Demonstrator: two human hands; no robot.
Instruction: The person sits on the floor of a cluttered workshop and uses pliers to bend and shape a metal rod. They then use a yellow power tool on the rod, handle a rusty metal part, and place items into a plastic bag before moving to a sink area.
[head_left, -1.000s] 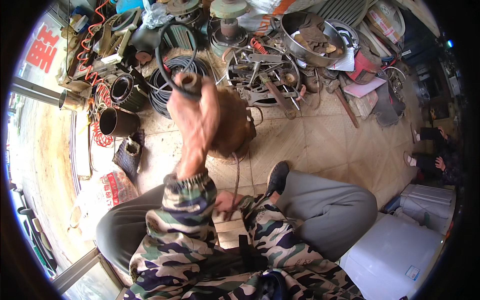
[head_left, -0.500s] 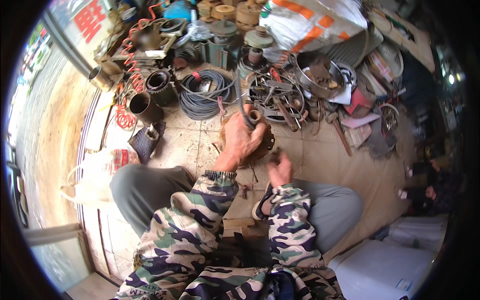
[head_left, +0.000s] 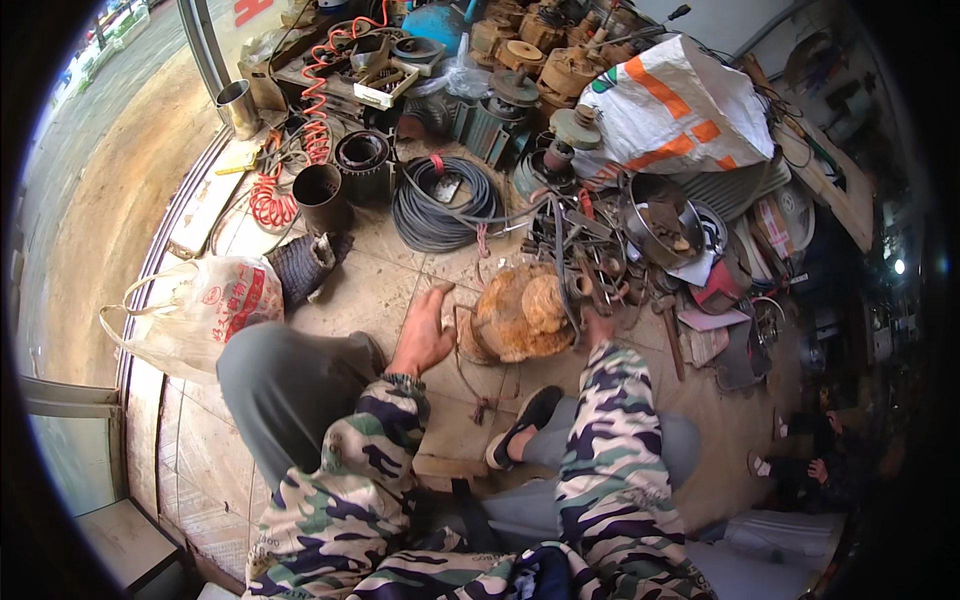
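Head: rusty casting [head_left: 515, 315] between hands [head_left: 421, 338]

1 rusty casting [head_left: 518, 318]; 1 cable coil [head_left: 430, 226]; 1 carrier bag [head_left: 205, 300]; 1 orange-striped sack [head_left: 660, 115]; 1 metal bowl [head_left: 640, 215].

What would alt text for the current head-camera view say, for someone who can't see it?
A rusty, lumpy part sits on a tiled floor between a person's open left hand and right hand, whose grip is unclear. Beyond lie coiled dark cable and a white sack with orange patches.
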